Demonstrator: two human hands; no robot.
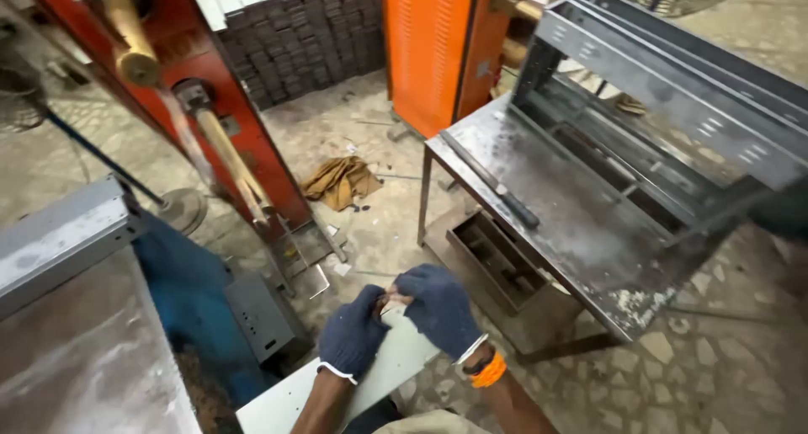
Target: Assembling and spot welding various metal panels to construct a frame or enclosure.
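Note:
Both my hands wear dark blue knit gloves. My left hand [353, 331] and my right hand [438, 306] meet at the upper end of a long pale grey sheet-metal strip [332, 390] that runs down toward my body. The fingertips of both hands pinch something small at that end; I cannot tell what it is. An orange band sits on my right wrist [488, 371].
A grey steel work table [581, 232] stands to the right with a dark bar [505, 197] and a folded metal frame [673, 80] on it. A metal tray [497, 261] sits under it. A red machine [210, 114], an orange cabinet [429, 47], a brown rag [341, 181] and a blue machine [189, 299] surround me.

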